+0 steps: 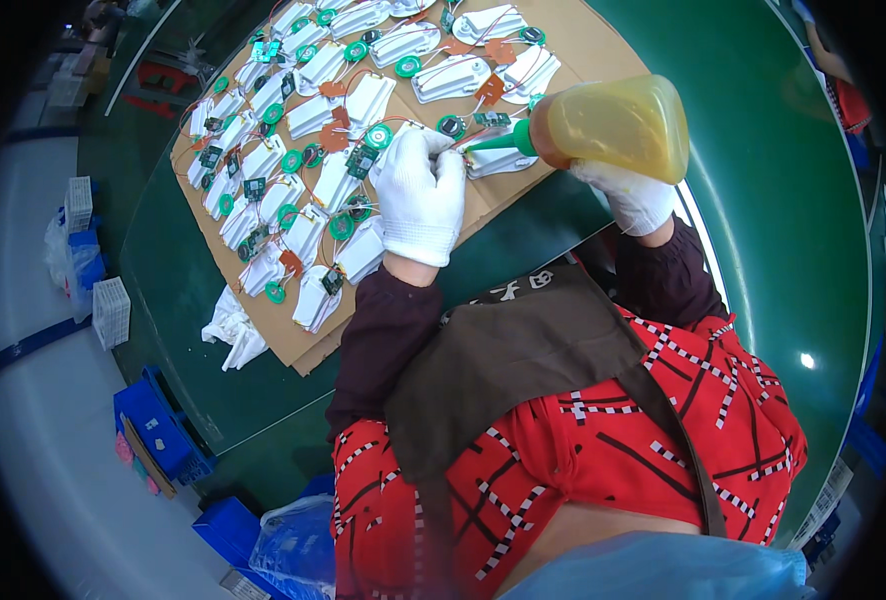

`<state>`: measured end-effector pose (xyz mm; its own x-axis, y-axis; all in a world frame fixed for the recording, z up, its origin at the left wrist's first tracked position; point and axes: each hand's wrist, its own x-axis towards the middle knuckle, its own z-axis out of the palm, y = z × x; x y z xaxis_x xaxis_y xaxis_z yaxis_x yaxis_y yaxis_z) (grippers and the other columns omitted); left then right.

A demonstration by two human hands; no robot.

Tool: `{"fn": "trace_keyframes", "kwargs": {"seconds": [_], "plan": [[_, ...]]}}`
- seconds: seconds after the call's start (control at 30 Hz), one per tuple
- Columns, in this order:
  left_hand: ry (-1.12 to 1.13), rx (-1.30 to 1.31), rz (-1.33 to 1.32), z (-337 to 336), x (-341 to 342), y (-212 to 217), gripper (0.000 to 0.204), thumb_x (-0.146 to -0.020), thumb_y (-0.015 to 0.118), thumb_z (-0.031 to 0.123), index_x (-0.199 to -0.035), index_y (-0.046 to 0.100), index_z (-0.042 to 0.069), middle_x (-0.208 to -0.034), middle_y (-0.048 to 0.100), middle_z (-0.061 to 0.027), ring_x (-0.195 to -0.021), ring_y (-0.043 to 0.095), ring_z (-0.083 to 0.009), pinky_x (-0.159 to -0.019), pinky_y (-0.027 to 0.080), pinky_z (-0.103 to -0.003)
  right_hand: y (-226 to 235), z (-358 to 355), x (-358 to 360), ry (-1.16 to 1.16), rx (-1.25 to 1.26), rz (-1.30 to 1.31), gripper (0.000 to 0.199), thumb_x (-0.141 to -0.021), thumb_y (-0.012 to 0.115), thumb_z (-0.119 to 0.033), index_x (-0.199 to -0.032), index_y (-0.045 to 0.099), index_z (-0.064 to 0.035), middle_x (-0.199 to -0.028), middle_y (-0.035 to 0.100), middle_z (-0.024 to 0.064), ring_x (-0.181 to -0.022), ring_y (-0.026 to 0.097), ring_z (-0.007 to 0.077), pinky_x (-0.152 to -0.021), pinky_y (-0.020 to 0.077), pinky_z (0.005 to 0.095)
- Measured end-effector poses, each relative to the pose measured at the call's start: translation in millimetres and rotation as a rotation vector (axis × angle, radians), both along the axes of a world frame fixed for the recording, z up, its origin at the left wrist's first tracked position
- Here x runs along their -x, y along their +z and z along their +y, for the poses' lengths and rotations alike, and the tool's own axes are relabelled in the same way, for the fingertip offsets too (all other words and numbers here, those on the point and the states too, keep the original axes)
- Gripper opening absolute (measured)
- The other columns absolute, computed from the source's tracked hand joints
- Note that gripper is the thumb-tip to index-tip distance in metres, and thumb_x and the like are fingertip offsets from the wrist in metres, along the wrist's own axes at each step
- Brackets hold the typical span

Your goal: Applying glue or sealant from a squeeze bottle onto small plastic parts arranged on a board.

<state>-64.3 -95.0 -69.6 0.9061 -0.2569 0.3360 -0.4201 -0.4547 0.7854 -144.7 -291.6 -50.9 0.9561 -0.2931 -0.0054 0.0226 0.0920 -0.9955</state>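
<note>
My right hand (631, 195), in a white knit glove, is wrapped round a clear squeeze bottle (618, 125) of amber liquid. The bottle lies tipped on its side, its green nozzle (503, 143) pointing left. Its thin tip ends just beside the fingertips of my left hand (421, 195), also gloved in white. Those fingers are pinched together over a white plastic housing (500, 162) and its wires; what they grip is hidden. Close to the left hand's thumb side lies a small green circuit board (361, 160), with a round green disc (378, 136) beside it.
Several white housings (450, 78) with wired boards, discs and orange-brown pieces cover a cardboard sheet (488, 200) on the green table (763, 210). A crumpled white cloth (233, 328) lies by the cardboard's left edge. Blue bins (158, 425) and a white basket (111, 312) stand off to the left.
</note>
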Motion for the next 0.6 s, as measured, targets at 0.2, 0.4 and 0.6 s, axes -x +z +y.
{"fn": "trace_keyframes", "kwargs": {"seconds": [0.2,0.4,0.6], "plan": [[-0.017,-0.006,-0.006,-2,1,2,0.004,-0.071,0.056,0.004,-0.071,0.053,0.002,-0.065,0.051,-0.0095,-0.06,0.051,-0.0249,-0.058,0.039,-0.036,-4,1,-2,-0.006,-0.035,-0.151,0.067,-0.058,0.078,-0.002,-0.117,0.046,-0.0039,-0.111,0.054,0.009,-0.1,0.054,0.0213,-0.083,0.0466,0.0346],[-0.029,0.003,-0.001,-1,-1,3,0.005,-0.07,0.056,0.003,-0.07,0.051,0.002,-0.064,0.05,-0.0097,-0.06,0.051,-0.0248,-0.058,0.039,-0.036,-2,-3,6,0.043,0.119,-0.189,0.069,-0.057,0.079,-0.003,-0.118,0.045,-0.0043,-0.113,0.053,0.0091,-0.103,0.053,0.0212,-0.086,0.0452,0.035],[-0.035,0.003,0.015,0,-1,1,0.004,-0.071,0.055,0.003,-0.071,0.051,0.002,-0.065,0.05,-0.0095,-0.061,0.051,-0.0247,-0.059,0.039,-0.035,1,1,9,0.019,-0.022,-0.19,0.07,-0.056,0.08,-0.007,-0.117,0.046,-0.004,-0.112,0.054,0.0089,-0.101,0.053,0.0212,-0.085,0.0449,0.0348]]}}
